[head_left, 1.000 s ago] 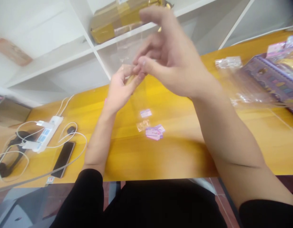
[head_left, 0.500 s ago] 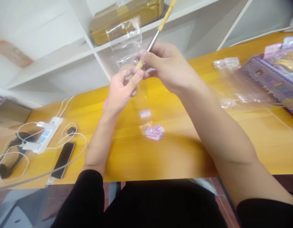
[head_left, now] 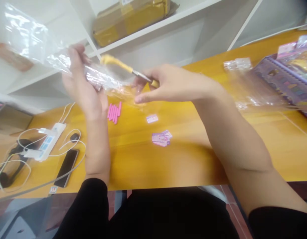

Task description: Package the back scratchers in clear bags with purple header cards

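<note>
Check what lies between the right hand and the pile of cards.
In the head view, one small card lies on the table between the right hand and the pile of cards.

Phone (head_left: 69,160), white power strip (head_left: 49,141), shelved cardboard box (head_left: 131,22)

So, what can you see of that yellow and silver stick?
The stick is slim: a long yellow part, a shiny metal-looking middle, then more yellow at the right hand, which grips it. It slants above the table, long end up and left, overlapping clear plastic in view; whether they touch is unclear.
</note>
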Available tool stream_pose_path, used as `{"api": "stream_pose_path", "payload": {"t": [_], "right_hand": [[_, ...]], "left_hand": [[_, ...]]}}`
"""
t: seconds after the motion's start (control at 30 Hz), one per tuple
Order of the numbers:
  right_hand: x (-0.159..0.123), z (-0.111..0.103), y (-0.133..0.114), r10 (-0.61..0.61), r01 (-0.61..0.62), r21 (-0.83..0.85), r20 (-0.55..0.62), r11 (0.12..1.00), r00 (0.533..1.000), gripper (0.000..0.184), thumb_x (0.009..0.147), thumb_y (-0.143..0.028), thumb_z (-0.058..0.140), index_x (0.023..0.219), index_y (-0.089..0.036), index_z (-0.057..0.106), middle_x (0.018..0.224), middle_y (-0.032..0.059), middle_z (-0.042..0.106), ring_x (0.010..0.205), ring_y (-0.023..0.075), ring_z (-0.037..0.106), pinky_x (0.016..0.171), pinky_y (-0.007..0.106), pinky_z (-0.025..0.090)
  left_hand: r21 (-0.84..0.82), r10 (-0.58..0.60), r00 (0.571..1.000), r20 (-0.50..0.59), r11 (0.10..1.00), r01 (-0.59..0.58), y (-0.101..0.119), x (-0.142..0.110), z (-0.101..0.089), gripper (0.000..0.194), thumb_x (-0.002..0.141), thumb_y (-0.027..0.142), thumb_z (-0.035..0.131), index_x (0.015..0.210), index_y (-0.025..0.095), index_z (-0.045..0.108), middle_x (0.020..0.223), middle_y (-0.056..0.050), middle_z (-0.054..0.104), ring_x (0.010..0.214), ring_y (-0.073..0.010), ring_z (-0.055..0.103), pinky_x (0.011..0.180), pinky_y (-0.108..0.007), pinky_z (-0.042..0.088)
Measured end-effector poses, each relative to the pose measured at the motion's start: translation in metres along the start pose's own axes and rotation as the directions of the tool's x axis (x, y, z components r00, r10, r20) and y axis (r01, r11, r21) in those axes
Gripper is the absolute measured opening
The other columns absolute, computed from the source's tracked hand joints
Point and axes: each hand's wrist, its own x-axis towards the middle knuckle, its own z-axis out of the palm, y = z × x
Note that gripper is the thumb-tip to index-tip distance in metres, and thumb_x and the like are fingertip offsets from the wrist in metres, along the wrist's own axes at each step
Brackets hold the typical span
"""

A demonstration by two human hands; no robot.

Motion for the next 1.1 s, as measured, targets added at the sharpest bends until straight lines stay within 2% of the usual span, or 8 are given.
{"api": "stream_pose_path", "payload": {"t": [0.1, 0.2, 0.27, 0.33, 0.5, 0.7, 0.9, 1.1], "right_hand": [[0.001, 0.001, 0.0, 0.025, -0.021, -0.086, 0.051, 0.996, 0.998, 0.024, 0.091, -0.043, 0.088, 0.1, -0.024, 0.078, 0.1, 0.0018, 0.075, 0.088, 0.0185, 0.065, 0.08, 0.033, 0.048], [0.002, 0.0, -0.001, 0.017, -0.022, -0.072, -0.068, 0.997, 0.998, 0.019, 0.091, -0.04, 0.086, 0.097, -0.024, 0.077, 0.098, 0.0014, 0.075, 0.083, 0.0185, 0.064, 0.079, 0.033, 0.049], [0.0, 0.0, -0.003, -0.002, -0.014, -0.137, -0.111, 0.99, 0.994, 0.02, 0.092, -0.04, 0.085, 0.099, -0.023, 0.077, 0.096, 0.0016, 0.074, 0.082, 0.0184, 0.062, 0.081, 0.033, 0.05], [-0.004, -0.002, -0.008, -0.036, 0.001, -0.243, -0.14, 0.97, 0.989, 0.028, 0.102, -0.05, 0.076, 0.101, -0.022, 0.075, 0.095, 0.0035, 0.071, 0.083, 0.0193, 0.06, 0.085, 0.034, 0.049], [-0.024, -0.01, -0.026, -0.188, 0.095, -0.486, -0.146, 0.869, 0.971, 0.045, 0.119, -0.06, 0.043, 0.133, -0.025, 0.068, 0.132, 0.0083, 0.07, 0.119, 0.029, 0.063, 0.107, 0.039, 0.048], [-0.042, -0.014, -0.039, -0.186, 0.053, -0.757, -0.091, 0.652, 0.978, 0.045, 0.121, -0.051, 0.032, 0.114, -0.025, 0.067, 0.112, 0.0098, 0.069, 0.103, 0.03, 0.064, 0.103, 0.044, 0.05], [-0.034, -0.006, -0.032, -0.114, -0.01, -0.612, -0.164, 0.791, 0.98, 0.04, 0.118, -0.045, 0.036, 0.146, -0.033, 0.061, 0.098, 0.0079, 0.066, 0.086, 0.0263, 0.059, 0.093, 0.037, 0.046], [-0.028, -0.005, -0.033, -0.087, -0.003, -0.632, -0.112, 0.775, 0.99, 0.038, 0.12, -0.047, 0.034, 0.131, -0.029, 0.066, 0.096, 0.0067, 0.066, 0.076, 0.0221, 0.047, 0.077, 0.035, 0.032]], "left_hand": [[-0.183, 0.093, 0.971, -0.219, 0.974, -0.134, 0.003, 0.004, -0.003, 0.045, 0.104, 0.077, 0.071, 0.113, 0.032, 0.074, 0.098, -0.004, 0.06, 0.087, -0.0196, 0.055, 0.075, -0.037, 0.045], [-0.202, 0.012, 0.996, 0.084, 0.979, 0.005, 0.011, -0.004, 0.005, 0.062, 0.093, 0.089, 0.073, 0.121, 0.034, 0.075, 0.104, -0.004, 0.066, 0.081, -0.0187, 0.055, 0.068, -0.037, 0.041], [-0.162, -0.018, 0.947, 0.32, 0.984, 0.073, 0.015, -0.014, 0.013, 0.067, 0.081, 0.093, 0.081, 0.114, 0.034, 0.078, 0.104, -0.005, 0.07, 0.084, -0.0215, 0.062, 0.07, -0.038, 0.046], [-0.143, -0.028, 0.922, 0.387, 0.986, 0.09, 0.017, -0.024, 0.022, 0.063, 0.079, 0.092, 0.085, 0.101, 0.033, 0.078, 0.094, -0.005, 0.072, 0.082, -0.0232, 0.065, 0.071, -0.042, 0.051], [0.067, -0.104, 0.972, 0.211, 0.994, 0.092, 0.009, -0.031, 0.025, 0.065, 0.093, 0.094, 0.067, 0.116, 0.035, 0.073, 0.104, -0.006, 0.077, 0.102, -0.0274, 0.074, 0.079, -0.044, 0.059], [-0.044, -0.07, 0.993, 0.096, 0.996, 0.075, 0.005, -0.015, 0.007, 0.055, 0.094, 0.086, 0.076, 0.12, 0.038, 0.07, 0.119, -0.004, 0.077, 0.122, -0.0303, 0.07, 0.087, -0.047, 0.061], [-0.164, -0.125, 0.982, 0.144, 0.975, 0.148, 0.017, -0.018, 0.006, 0.043, 0.102, 0.073, 0.077, 0.115, 0.034, 0.066, 0.107, -0.002, 0.073, 0.106, -0.0273, 0.074, 0.092, -0.051, 0.062], [-0.172, -0.124, 0.965, 0.232, 0.971, 0.167, 0.037, -0.025, 0.011, 0.049, 0.091, 0.07, 0.091, 0.114, 0.032, 0.074, 0.112, -0.003, 0.079, 0.103, -0.0244, 0.078, 0.089, -0.042, 0.068]]}}
